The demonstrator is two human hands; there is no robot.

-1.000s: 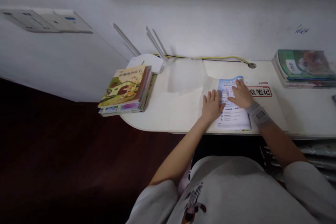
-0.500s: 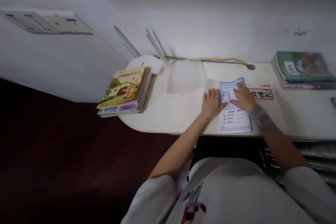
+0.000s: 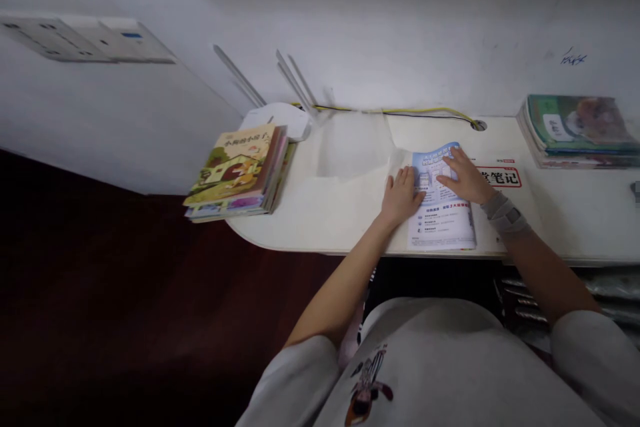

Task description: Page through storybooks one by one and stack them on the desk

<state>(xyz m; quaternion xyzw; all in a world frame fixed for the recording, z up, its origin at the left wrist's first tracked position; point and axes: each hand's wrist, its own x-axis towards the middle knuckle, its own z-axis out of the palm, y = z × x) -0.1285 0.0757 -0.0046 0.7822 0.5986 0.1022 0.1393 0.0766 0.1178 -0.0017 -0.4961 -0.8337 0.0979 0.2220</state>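
A blue-and-white printed leaflet [image 3: 443, 220] lies near the desk's front edge, over the left part of a white book with a red-framed title [image 3: 505, 177]. At the leaflet's left edge rests my left hand [image 3: 400, 197], open, fingers pointing away from me and thumb reaching onto the paper. My right hand [image 3: 466, 177] is over the leaflet's upper right part with its fingers spread; whether it presses on the paper is hard to tell. A grey band [image 3: 505, 213] circles my right wrist. Neither hand grips anything.
On the white desk [image 3: 320, 213], a stack of picture books [image 3: 233, 173] overhangs the left edge. Behind it stands a white router [image 3: 277, 120] with upright antennas. A yellow cable [image 3: 425, 110] runs along the wall into a hole. More books [image 3: 575, 127] are stacked at the right.
The leaflet has shifted slightly left and its right side now sits a little looser. My right hand has spread its fingers and risen slightly. My left hand has barely moved.
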